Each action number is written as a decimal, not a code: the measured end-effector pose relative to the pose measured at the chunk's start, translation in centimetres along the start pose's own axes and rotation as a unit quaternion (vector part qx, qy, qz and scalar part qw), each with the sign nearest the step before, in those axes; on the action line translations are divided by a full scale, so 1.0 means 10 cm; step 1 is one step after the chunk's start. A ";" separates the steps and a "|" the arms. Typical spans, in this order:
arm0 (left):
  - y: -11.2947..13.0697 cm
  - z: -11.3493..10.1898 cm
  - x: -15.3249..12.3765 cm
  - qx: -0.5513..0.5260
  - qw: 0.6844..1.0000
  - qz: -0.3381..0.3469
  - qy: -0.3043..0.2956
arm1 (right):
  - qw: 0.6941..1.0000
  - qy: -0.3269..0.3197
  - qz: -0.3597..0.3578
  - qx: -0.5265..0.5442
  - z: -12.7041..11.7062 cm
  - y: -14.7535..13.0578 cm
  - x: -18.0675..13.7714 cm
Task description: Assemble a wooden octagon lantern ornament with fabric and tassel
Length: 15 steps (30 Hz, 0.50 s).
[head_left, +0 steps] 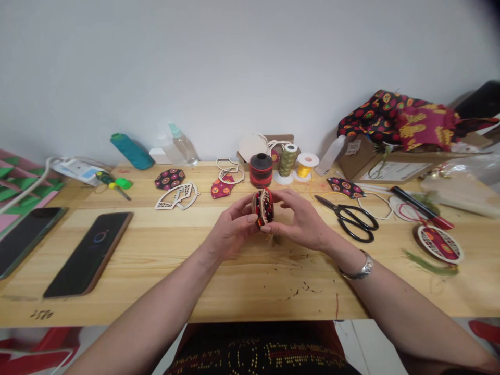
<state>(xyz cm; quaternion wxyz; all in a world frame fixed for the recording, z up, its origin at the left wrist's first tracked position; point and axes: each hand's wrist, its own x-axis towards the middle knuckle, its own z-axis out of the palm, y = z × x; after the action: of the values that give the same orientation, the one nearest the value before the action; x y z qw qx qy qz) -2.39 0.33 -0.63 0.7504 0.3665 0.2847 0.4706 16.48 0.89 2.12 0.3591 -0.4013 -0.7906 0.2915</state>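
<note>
Both my hands meet over the middle of the wooden table (250, 291) and pinch one small piece together. The piece is a pale wooden cut-out backed with dark red-patterned fabric (263, 207), held upright on edge. My left hand (230, 229) grips its left side with thumb and fingers. On the piece's right side my right hand (299, 221) closes round it; a metal watch sits on that wrist.
Black scissors (353, 219) lie right of my hands. Thread spools (261, 170) stand behind, with wooden cut-outs (177, 197) and fabric pieces to the left. Two phones (91, 252) lie at the left. A cardboard box (375, 161) with patterned cloth sits at back right.
</note>
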 end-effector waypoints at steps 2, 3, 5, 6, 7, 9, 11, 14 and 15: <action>0.00 0.00 0.00 0.002 1.000 -0.003 0.001 | 1.000 -0.002 -0.003 -0.001 0.01 0.00 -0.01; 0.00 0.00 0.00 0.003 1.000 -0.003 0.001 | 1.000 -0.003 -0.004 -0.001 0.01 0.00 -0.01; 0.00 0.00 0.00 0.005 1.000 -0.005 -0.001 | 1.000 -0.002 -0.005 -0.003 0.01 0.00 -0.01; 0.00 0.00 0.00 0.005 1.000 -0.005 -0.002 | 1.000 -0.001 -0.006 -0.003 0.01 0.00 -0.01; -0.01 0.00 0.00 0.006 1.000 -0.005 -0.003 | 1.000 -0.002 -0.006 -0.003 0.01 0.00 -0.01; -0.01 0.00 0.00 0.007 1.000 -0.005 -0.003 | 1.000 -0.004 -0.006 -0.002 0.01 0.00 -0.01; -0.01 0.00 0.00 0.008 1.000 -0.005 -0.004 | 1.000 -0.006 -0.006 -0.001 0.01 0.00 -0.01; 0.00 0.01 -0.01 0.010 1.000 -0.005 -0.004 | 1.000 -0.004 -0.009 -0.005 0.01 0.00 -0.01; 0.00 0.01 -0.01 0.010 1.000 -0.004 -0.003 | 1.000 -0.004 -0.010 -0.006 0.01 0.00 -0.01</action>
<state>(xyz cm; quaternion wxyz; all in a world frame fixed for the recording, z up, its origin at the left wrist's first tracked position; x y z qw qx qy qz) -2.33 0.20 -0.55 0.7496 0.3744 0.2884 0.4634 16.42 0.85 2.00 0.3565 -0.3943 -0.7976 0.2850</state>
